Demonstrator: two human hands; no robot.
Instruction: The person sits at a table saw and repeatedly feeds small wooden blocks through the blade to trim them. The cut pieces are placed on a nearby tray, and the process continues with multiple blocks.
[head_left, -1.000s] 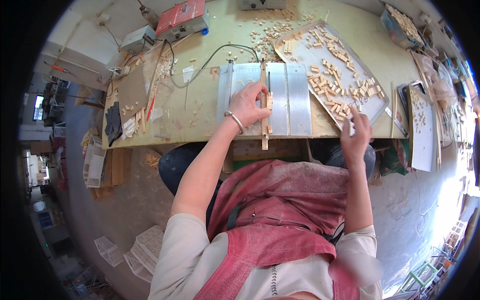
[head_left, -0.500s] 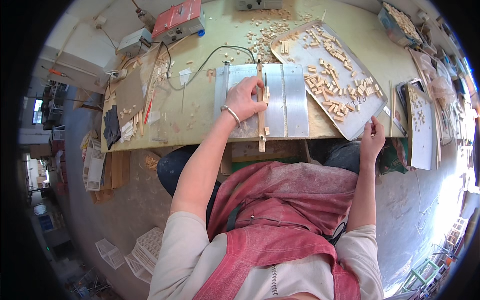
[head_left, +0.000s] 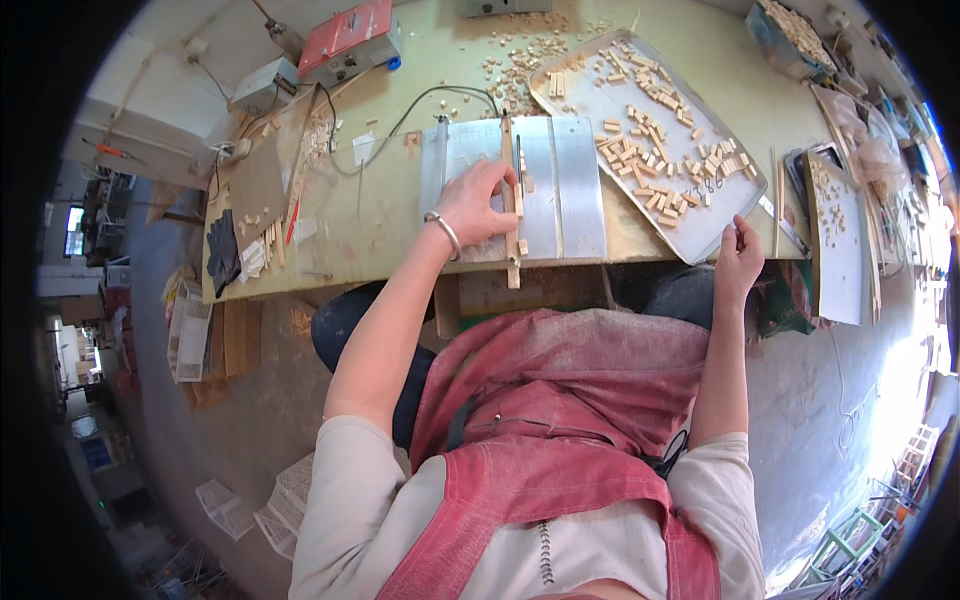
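My left hand (head_left: 480, 205) is closed around small wooden pieces (head_left: 519, 200) lying along a long wooden strip (head_left: 507, 140), which crosses a metal plate (head_left: 575, 180) with a slot and grooves. A small block (head_left: 522, 246) sits beside the strip near the plate's front. My right hand (head_left: 738, 245) has curled fingers at the front right rim of a metal tray (head_left: 700, 245), apparently gripping it. Many short wooden pieces (head_left: 660, 140) lie scattered in that tray.
A red metal box (head_left: 345, 45) and grey unit (head_left: 262, 88) stand back left with cables. Dark gloves (head_left: 222, 250) and sticks lie left. Right are a bin of blocks (head_left: 795, 40) and a narrow board (head_left: 840, 250). Small offcuts (head_left: 515, 70) litter the bench (head_left: 450, 60).
My right hand has moved rightward from over the loose pieces to the tray's front right edge. My left hand stays at the wooden strip. The view has shifted slightly.
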